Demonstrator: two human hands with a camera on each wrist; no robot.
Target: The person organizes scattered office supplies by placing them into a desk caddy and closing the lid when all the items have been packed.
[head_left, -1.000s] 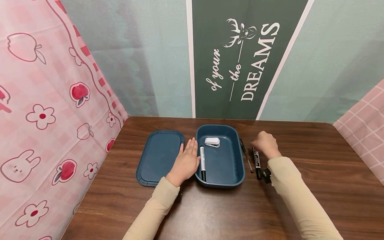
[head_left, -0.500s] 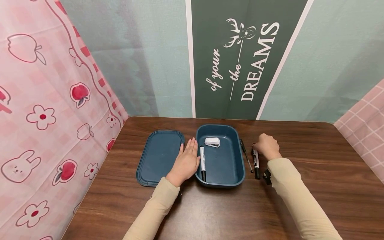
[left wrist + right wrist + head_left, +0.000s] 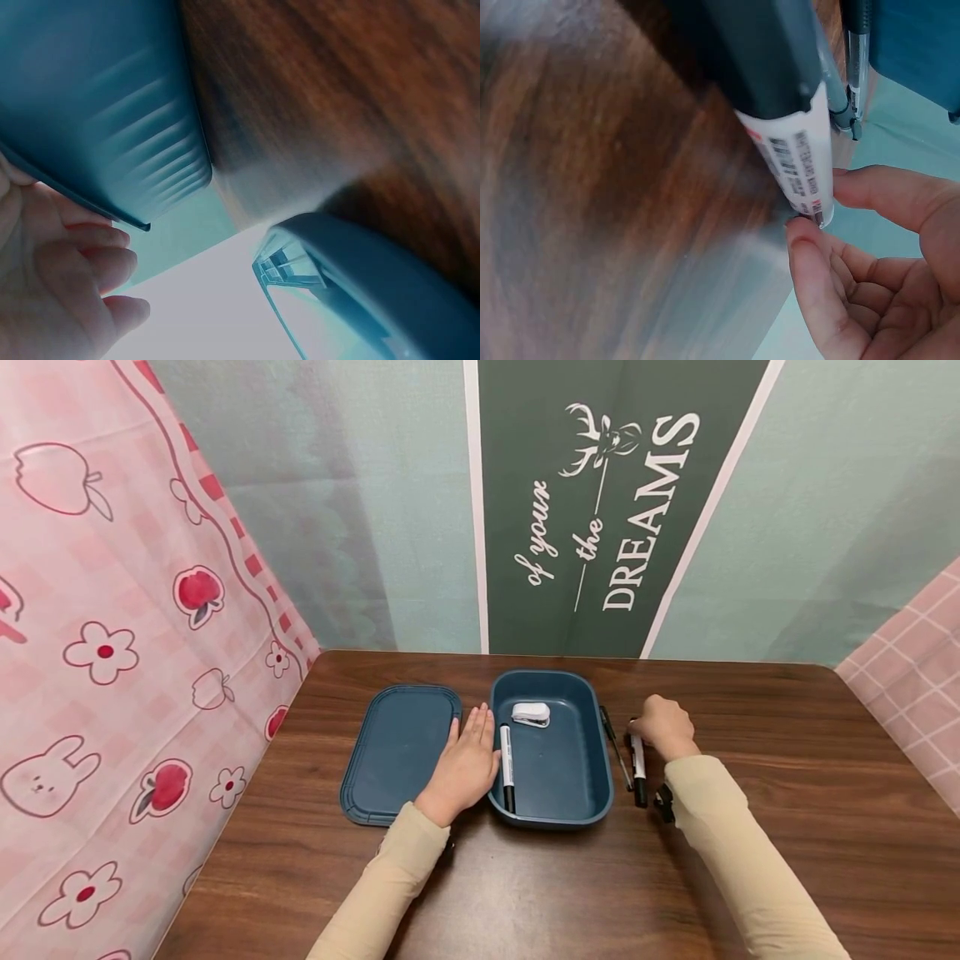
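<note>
A whiteboard marker (image 3: 638, 768) with a white barrel and black cap lies right of the blue box (image 3: 573, 820). My right hand (image 3: 666, 727) pinches its far end; in the right wrist view, thumb and index finger (image 3: 810, 277) flank the white barrel (image 3: 799, 161). My left hand (image 3: 465, 768) rests along the box's left rim with straight fingers. In the left wrist view its fingers (image 3: 75, 262) meet the rim of the box wall (image 3: 112, 112). Inside the box are a small white stapler (image 3: 531, 715) and another whiteboard marker (image 3: 507, 768).
The blue lid (image 3: 401, 756) lies flat left of the box. A slim black pen (image 3: 617, 748) lies between the box and the pinched marker. Fabric hangings (image 3: 420, 527) stand behind the wooden table (image 3: 487, 893) and at its sides.
My right hand has shifted slightly left, and the marker's capped end has moved a little toward the pen. My left hand, the box and its contents stay put.
</note>
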